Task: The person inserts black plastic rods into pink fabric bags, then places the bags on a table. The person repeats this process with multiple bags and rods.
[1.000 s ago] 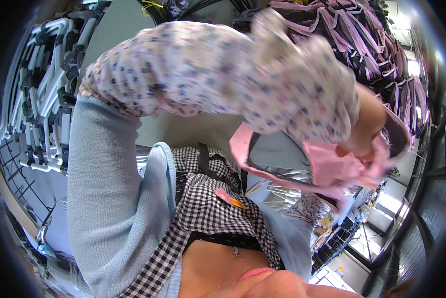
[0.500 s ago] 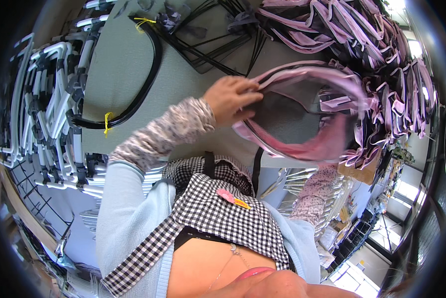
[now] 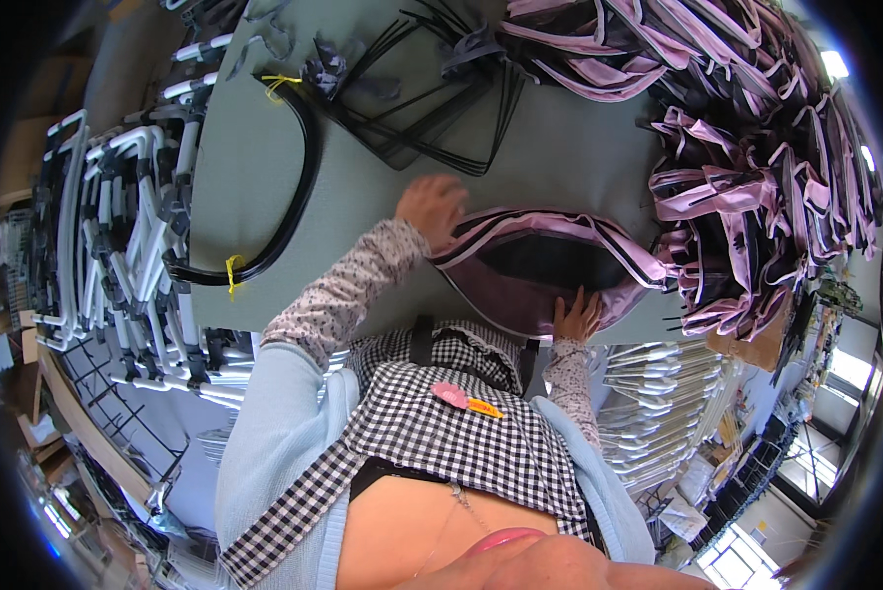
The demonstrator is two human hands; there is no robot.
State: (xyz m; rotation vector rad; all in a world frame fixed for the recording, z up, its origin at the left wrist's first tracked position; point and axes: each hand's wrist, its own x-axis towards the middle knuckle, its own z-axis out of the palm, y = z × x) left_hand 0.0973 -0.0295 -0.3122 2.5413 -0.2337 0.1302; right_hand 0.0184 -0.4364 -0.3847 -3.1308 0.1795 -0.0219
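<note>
A pink and black fabric piece with mesh and dark-striped edges [image 3: 545, 258] lies on the grey-green table close in front of me. It rests flatter, in a wide curved shape. My right hand [image 3: 577, 317] lies on its near edge with the fingers spread. My left hand [image 3: 432, 211] is at the left end of the piece. Its fingers are smeared by motion, so whether it grips the edge cannot be told. Both forearms wear patterned sleeve covers.
More pink and black fabric pieces [image 3: 727, 206] are heaped at the right and far right. Thin black wire frames [image 3: 422, 108] lie at the far middle. A bundle of black curved tubes [image 3: 299, 187] tied with yellow is at left. White tube frames [image 3: 127, 206] stand beyond the table's left edge.
The fabric piece, held up and blurred before, has come down onto the table, nearer me. My right hand, hidden behind it before, now shows on it. My left hand has moved slightly.
</note>
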